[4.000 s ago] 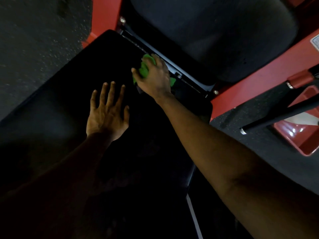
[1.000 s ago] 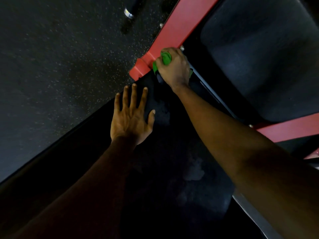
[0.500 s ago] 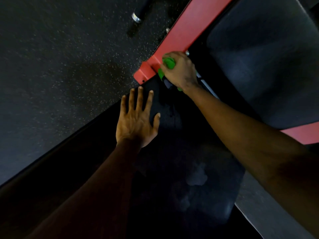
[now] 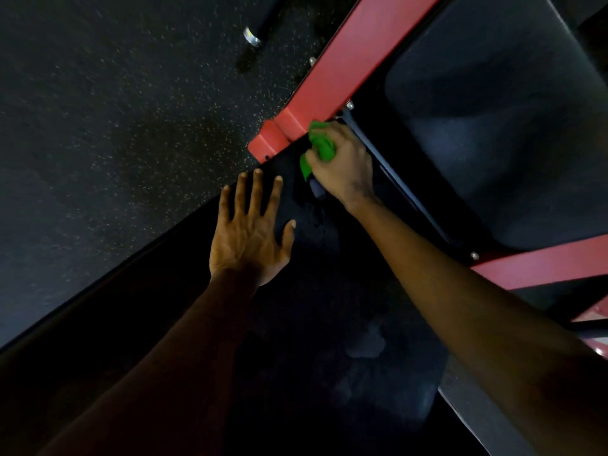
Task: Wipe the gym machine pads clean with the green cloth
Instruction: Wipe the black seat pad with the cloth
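1. Floor: dark speckled rubber filled the left of the view. The metal-capped end of a bar lay on it, well apart from the hands.
2. Left hand: it stayed flat on the black pad as before, fingers straight and spread, gripping nothing. I judged it a brace.
3. Green cloth: bunched in the right hand, whose fingers were curled round it. The cloth had travelled along the pad's far edge from mid-edge to the left corner, and now touched the end of the red frame. I judged that edge nearly covered.
4. A dark bluish thing showed under the right palm. I could not tell what it was.
5. Pad surface: a pale smear remained lower down, near the right forearm, so the near part probably still needed wiping.
6. Second pad: it lay beyond the frame at right, and no cloth was on it. Lighting was dim.
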Demonstrator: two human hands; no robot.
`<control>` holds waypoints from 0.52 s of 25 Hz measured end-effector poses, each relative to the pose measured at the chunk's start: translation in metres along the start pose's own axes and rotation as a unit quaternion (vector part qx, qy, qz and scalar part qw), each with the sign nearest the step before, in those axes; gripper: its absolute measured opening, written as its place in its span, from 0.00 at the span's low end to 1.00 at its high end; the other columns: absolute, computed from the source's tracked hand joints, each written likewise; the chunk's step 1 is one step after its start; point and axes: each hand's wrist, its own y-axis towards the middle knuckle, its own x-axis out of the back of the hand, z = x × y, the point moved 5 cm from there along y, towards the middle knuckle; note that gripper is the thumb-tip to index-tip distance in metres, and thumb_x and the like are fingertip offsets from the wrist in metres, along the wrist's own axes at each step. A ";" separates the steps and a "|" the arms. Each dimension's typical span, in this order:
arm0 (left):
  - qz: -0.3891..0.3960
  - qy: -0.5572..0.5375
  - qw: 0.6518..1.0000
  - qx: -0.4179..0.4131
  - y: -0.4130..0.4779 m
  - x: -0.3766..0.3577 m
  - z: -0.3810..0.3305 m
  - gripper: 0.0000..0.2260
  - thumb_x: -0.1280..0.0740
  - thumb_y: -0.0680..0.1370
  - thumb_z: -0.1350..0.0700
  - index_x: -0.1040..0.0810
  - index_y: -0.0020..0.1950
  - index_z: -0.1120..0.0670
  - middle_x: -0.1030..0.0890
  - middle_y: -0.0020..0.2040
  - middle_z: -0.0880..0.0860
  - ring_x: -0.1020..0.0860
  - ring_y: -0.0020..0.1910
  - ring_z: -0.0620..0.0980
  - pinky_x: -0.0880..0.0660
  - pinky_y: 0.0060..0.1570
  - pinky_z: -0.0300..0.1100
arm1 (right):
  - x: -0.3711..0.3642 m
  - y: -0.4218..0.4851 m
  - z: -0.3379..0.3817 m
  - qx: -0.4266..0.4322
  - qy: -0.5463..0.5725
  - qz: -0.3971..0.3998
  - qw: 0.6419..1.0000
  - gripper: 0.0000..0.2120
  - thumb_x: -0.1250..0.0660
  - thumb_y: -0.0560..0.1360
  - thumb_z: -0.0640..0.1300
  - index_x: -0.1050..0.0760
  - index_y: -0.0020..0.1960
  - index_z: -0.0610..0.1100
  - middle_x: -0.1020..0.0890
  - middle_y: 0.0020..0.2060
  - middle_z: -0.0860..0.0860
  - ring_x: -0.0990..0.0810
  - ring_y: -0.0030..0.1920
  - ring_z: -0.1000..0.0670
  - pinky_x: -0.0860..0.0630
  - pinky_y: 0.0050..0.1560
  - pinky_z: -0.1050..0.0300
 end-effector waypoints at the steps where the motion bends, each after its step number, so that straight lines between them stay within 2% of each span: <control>1: 0.001 0.000 1.000 0.001 0.000 0.001 -0.001 0.34 0.50 0.81 0.38 0.50 0.82 0.53 0.46 0.81 0.61 0.48 0.79 0.62 0.49 0.77 0.59 | 0.004 -0.016 -0.005 0.022 0.001 0.014 1.000 0.23 0.36 0.69 0.54 0.19 0.62 0.52 0.20 0.64 0.54 0.24 0.66 0.52 0.26 0.65 0.58; 4: 0.003 0.001 1.000 0.004 0.000 0.001 -0.002 0.34 0.50 0.81 0.38 0.51 0.82 0.53 0.47 0.81 0.60 0.48 0.80 0.61 0.50 0.77 0.59 | 0.009 -0.051 -0.026 0.018 -0.029 -0.001 0.999 0.23 0.36 0.70 0.54 0.20 0.63 0.52 0.22 0.66 0.52 0.25 0.68 0.50 0.25 0.65 0.52; 7: 0.004 0.002 1.000 0.004 0.000 0.001 -0.002 0.34 0.50 0.81 0.38 0.52 0.82 0.53 0.48 0.81 0.60 0.49 0.80 0.61 0.51 0.77 0.59 | 0.003 -0.024 -0.019 -0.096 -0.025 -0.068 0.993 0.18 0.34 0.71 0.55 0.20 0.59 0.52 0.21 0.61 0.51 0.22 0.61 0.46 0.24 0.57 0.53; 9: 0.003 0.001 1.000 0.003 0.000 0.000 -0.002 0.34 0.51 0.81 0.38 0.51 0.82 0.53 0.47 0.81 0.60 0.48 0.80 0.61 0.51 0.77 0.59 | -0.002 0.008 -0.010 -0.159 -0.018 -0.100 0.982 0.16 0.34 0.72 0.54 0.20 0.58 0.52 0.20 0.58 0.49 0.21 0.59 0.44 0.28 0.52 0.55; 11: 0.004 0.002 1.000 0.004 0.000 -0.001 -0.002 0.34 0.51 0.81 0.38 0.51 0.82 0.53 0.47 0.81 0.60 0.48 0.80 0.61 0.51 0.77 0.59 | -0.005 0.029 -0.003 -0.150 -0.026 -0.097 0.984 0.17 0.35 0.72 0.54 0.19 0.58 0.51 0.19 0.57 0.49 0.20 0.58 0.44 0.28 0.50 0.56; 13: 0.001 0.003 1.000 0.003 0.000 -0.002 -0.001 0.34 0.51 0.81 0.38 0.51 0.82 0.53 0.47 0.81 0.60 0.48 0.80 0.61 0.51 0.77 0.59 | -0.004 0.023 0.000 -0.102 -0.026 -0.062 0.993 0.17 0.35 0.71 0.53 0.18 0.57 0.50 0.19 0.58 0.51 0.20 0.58 0.45 0.25 0.53 0.55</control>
